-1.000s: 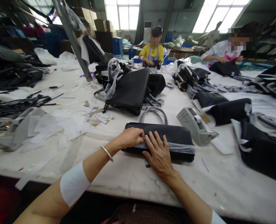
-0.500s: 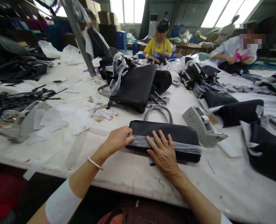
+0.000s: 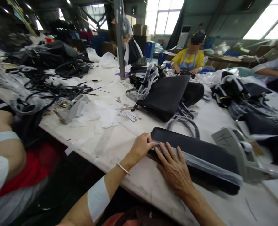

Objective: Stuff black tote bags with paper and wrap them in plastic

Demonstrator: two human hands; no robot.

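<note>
A black handbag [image 3: 200, 147] lies on its side at the table's front, with a translucent plastic strip [image 3: 214, 168] running along its near face. My left hand [image 3: 142, 146] is at the bag's left end, fingers curled and thumb against the strip's end, which it seems to pinch. Flat on the strip and the bag lies my right hand [image 3: 175, 166], fingers stretched out, their tips touching or nearly touching the left thumb. Behind the bag a plastic-wrapped handle [image 3: 195, 127] loops up. Just right of the bag stands a grey tape dispenser [image 3: 237, 150].
Larger black bags [image 3: 164, 97] are piled behind. Paper scraps [image 3: 108, 113] and a second tape dispenser [image 3: 74, 108] lie to the left, near black straps [image 3: 51, 88]. A metal post [image 3: 119, 40] rises from the table. Co-workers sit across and at left, one in a yellow shirt [image 3: 201, 58].
My view has turned left, so everything sits further right, and a co-worker's arm shows at left. My right hand has moved along the strip toward my left, whose thumb now reaches forward.
</note>
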